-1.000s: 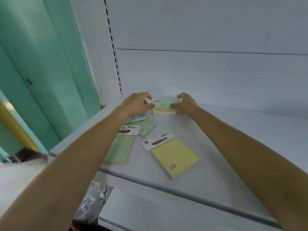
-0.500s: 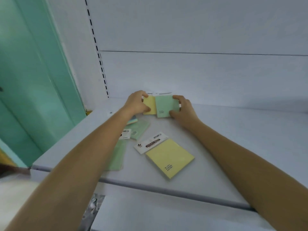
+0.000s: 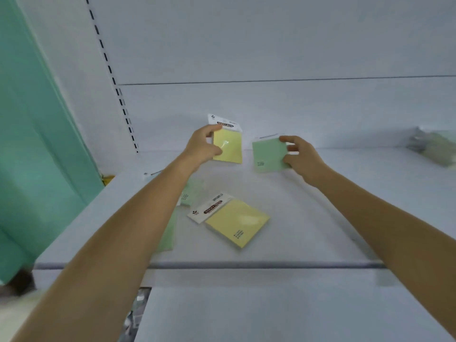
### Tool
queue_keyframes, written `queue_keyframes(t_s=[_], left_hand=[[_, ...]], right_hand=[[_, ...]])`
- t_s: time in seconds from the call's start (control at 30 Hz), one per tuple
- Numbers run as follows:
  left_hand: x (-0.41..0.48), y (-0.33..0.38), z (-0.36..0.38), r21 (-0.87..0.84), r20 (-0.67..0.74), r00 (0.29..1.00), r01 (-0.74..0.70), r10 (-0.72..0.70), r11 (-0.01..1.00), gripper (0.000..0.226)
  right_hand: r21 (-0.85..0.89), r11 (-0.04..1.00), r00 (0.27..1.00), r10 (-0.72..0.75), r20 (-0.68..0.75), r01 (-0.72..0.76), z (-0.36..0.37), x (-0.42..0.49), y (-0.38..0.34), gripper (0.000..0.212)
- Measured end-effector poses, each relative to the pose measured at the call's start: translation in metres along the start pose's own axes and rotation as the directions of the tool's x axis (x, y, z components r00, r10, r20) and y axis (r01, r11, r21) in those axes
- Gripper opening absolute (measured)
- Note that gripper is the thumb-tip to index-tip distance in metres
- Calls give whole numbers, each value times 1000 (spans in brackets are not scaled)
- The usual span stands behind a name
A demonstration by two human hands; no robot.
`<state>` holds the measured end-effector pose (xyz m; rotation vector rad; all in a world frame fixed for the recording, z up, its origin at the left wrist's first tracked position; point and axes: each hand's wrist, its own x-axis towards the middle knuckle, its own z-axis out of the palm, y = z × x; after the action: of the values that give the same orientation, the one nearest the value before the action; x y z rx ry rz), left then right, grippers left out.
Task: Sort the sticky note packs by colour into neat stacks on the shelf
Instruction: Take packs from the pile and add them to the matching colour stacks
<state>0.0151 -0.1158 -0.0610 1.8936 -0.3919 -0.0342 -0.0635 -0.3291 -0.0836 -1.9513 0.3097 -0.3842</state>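
Green packs lie flat at the left of the shelf, partly hidden under the left forearm; count unclear. Left hand pinches a yellow pack by its left edge, raised off the shelf, long axis near upright, white header card pointing up and far. A second yellow pack lies flat mid-shelf, long axis diagonal, header toward far left. Right hand grips a green pack by its right edge, lifted, header at the far end. The two held packs sit apart.
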Motion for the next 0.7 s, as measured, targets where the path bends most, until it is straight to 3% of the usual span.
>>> queue_keyframes(t_s=[0.23,0.43,0.7], left_hand=[[-22,44,81,-75,131,990,-37,46,997,63],[-46,91,187,-126,206,974,-65,90,990,63],[-79,148,328,-208,190,971,-104,145,973,61]], right_hand=[[-37,999,991,16,-136,-21,-91,-39,31,56],[-371,927,982,-121,-147,59,-196,-79,69,57],[-325,945,956,-116,-270,23,-337,-108,117,58]])
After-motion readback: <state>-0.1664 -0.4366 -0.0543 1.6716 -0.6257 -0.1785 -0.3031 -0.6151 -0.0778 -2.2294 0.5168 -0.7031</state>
